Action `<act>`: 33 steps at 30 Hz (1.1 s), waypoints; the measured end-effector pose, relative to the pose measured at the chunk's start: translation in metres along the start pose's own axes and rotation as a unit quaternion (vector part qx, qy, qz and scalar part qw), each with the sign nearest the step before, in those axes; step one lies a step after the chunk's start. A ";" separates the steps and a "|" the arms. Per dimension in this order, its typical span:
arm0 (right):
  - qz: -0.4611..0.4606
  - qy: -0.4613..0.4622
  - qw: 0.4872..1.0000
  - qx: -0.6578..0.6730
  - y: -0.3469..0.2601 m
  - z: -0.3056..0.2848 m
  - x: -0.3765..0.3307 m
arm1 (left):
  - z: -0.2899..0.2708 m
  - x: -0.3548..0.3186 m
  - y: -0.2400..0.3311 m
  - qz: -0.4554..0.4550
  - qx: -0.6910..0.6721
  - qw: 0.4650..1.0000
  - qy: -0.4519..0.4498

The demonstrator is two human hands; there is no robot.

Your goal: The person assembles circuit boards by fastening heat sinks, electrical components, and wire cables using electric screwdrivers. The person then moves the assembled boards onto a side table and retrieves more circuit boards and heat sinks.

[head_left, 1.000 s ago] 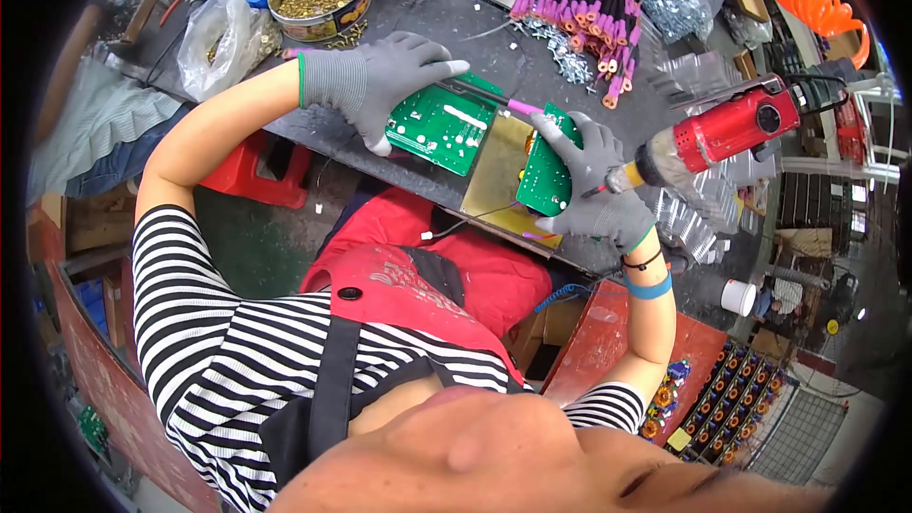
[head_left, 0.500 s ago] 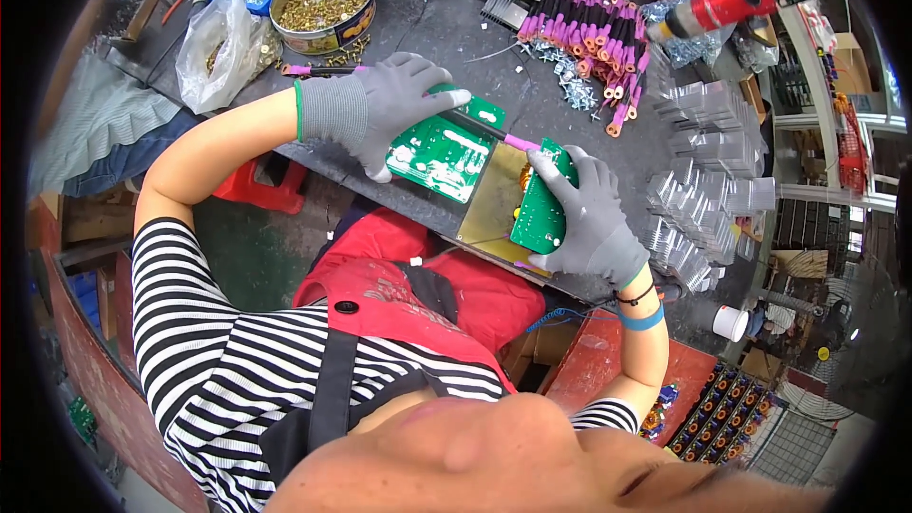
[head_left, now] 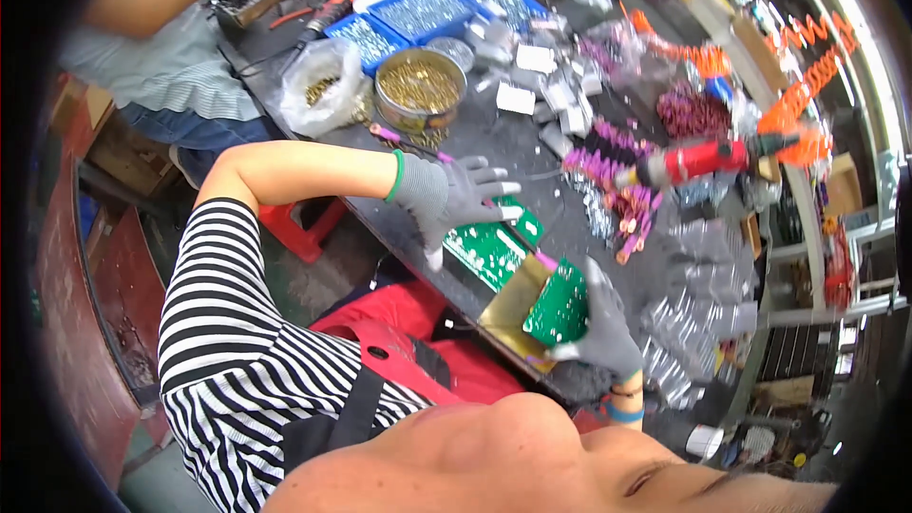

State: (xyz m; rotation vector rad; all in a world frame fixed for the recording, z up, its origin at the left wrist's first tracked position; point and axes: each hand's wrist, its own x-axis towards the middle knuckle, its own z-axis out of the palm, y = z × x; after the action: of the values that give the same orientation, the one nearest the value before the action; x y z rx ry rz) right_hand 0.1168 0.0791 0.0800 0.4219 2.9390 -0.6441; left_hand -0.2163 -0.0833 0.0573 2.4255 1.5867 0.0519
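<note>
My left hand (head_left: 454, 198), in a grey glove, is open with fingers spread over a green circuit board (head_left: 484, 252) lying on the bench. Its thumb points down past the board's near left corner. A black cable (head_left: 520, 236) with a purple end crosses that board under the fingertips; whether they touch it I cannot tell. My right hand (head_left: 610, 328), gloved too, is closed round the right edge of a second green circuit board (head_left: 559, 306), tilted up over a brass-coloured plate (head_left: 508, 296). The underside of this board is hidden.
A round tin (head_left: 418, 95) of brass screws, a plastic bag (head_left: 323, 85) and blue trays (head_left: 423, 11) of small parts stand farther back. Purple-ended cables (head_left: 617, 157), a red power tool (head_left: 693, 161) and metal heat sinks (head_left: 698, 294) lie rightward. A co-worker (head_left: 161, 47) is far left.
The view has shifted, so the bench sits lower and farther right, and a co-worker's arms show. My left fingers are more spread. My right hand still holds its board.
</note>
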 end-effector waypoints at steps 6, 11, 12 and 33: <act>-0.010 0.297 0.905 0.305 0.015 -0.026 -0.005 | -0.052 -0.050 -0.183 -0.271 -0.170 0.784 0.532; -0.148 0.397 0.777 0.465 -0.023 -0.050 0.049 | -0.046 -0.059 -0.304 -0.489 0.052 0.836 0.243; -0.173 0.403 0.732 0.522 -0.052 -0.060 0.062 | -0.035 -0.061 -0.315 -0.487 0.078 0.854 0.164; -0.034 0.349 0.728 0.590 -0.118 -0.058 0.042 | 0.005 -0.075 -0.402 -0.438 -0.514 0.477 0.562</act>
State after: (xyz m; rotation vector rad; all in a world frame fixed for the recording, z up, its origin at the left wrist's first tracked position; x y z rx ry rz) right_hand 0.0396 0.0111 0.1724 0.7363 2.5694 -2.8946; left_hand -0.6067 0.0007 -0.0287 0.2411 1.9201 1.9750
